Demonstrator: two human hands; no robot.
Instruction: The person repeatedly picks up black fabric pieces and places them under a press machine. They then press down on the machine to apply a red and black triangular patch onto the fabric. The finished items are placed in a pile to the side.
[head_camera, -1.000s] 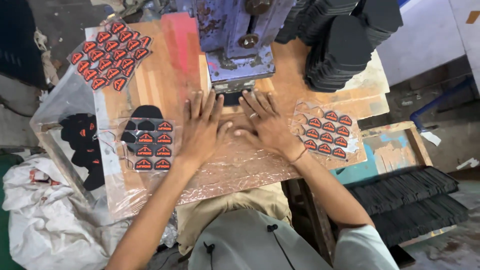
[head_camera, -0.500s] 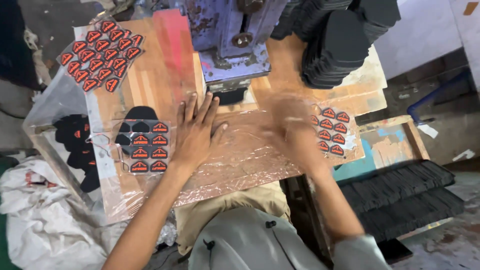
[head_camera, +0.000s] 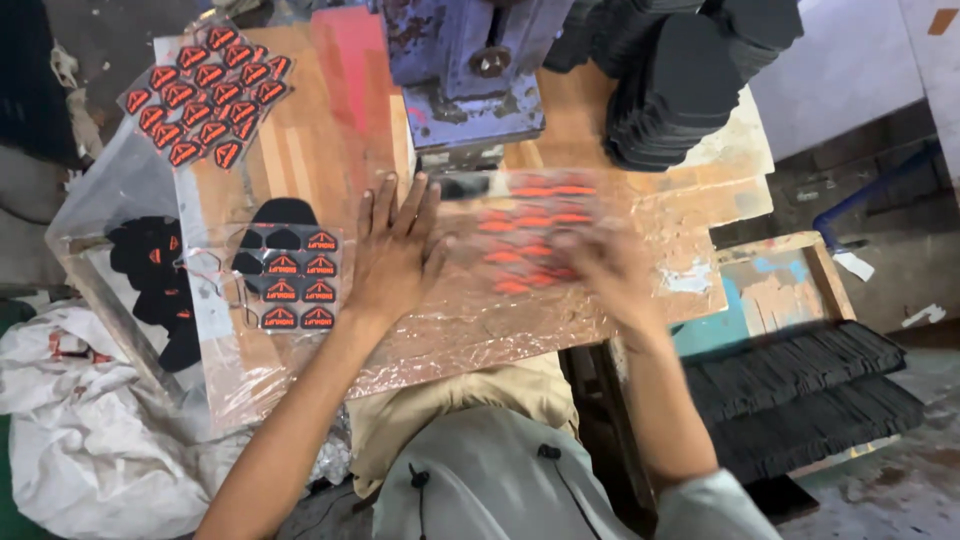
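A: Two hands were seen on the crinkled film (head_camera: 520, 320) spread over the wooden bench (head_camera: 300, 160). Where was the sheet of orange patches (head_camera: 530, 235) placed against the fingers?

B: It was found just beyond the right hand (head_camera: 605, 270), up and to its left, toward the blue press (head_camera: 470, 70). Its long axis was run from near the press back toward the body, slightly slanted. The right hand was plainly the nearer one; its fingertips were laid on the sheet's near edge.

A: And how were the fingers held?

B: The left hand (head_camera: 395, 255) was spread flat, nothing gripped, the film pinned beside the black patches (head_camera: 295, 285). The right was blurred, so a grasp could not be told.
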